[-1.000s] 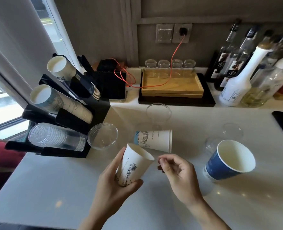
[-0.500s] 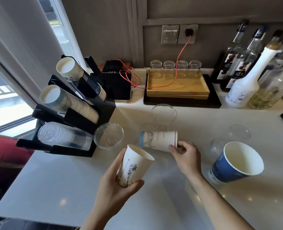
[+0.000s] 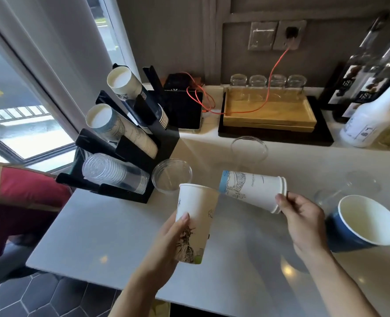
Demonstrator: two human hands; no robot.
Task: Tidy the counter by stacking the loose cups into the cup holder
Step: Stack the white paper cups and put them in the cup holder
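The white counter fills most of the view, running from the window side on the left to a row of bottles at the far right. At its left end stands the black cup holder, three slanted tiers: two upper tiers loaded with nested printed paper cups, the lowest one with a stack of clear plastic cups lying on its side. Against the back wall sits a wooden tray on a dark base, four small glasses lined up behind it and an orange cable crossing it up to the wall socket. A white squeeze bottle leans just right of the tray. Near the right edge a blue paper cup lies tilted on the counter, mouth toward the camera. The right hand is clamped on the rim end of a white paper cup stack held sideways above the counter, base pointing left. The left hand is wrapped around an upright white printed cup, mouth up, just below and left of that stack. Two loose clear plastic cups rest on the counter: one just beside the holder's lowest tier, another further back in front of the tray.
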